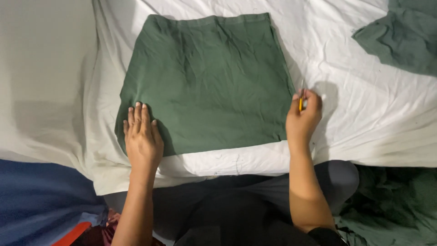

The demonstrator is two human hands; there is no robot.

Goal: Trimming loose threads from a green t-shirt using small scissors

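Two hands at a green cloth spread on a white sheet.

Head view: the left hand (142, 136) lies flat, fingers straight and released, pressing the near left corner of the green cloth (207, 82). The right hand (304, 116) is clenched around a thin yellow-handled tool (301, 98) pointing upright, just beside the cloth's right edge. The cloth lies flat mid-sheet (364, 118), its waistband edge toward the far side.

Bed covered by a wrinkled white cotton sheet (364, 114). Flat rectangular dark green fabric piece (209, 82) lies spread on it, centre. Second crumpled dark green cloth (403, 38) lies on the sheet at top right, well apart from the first.
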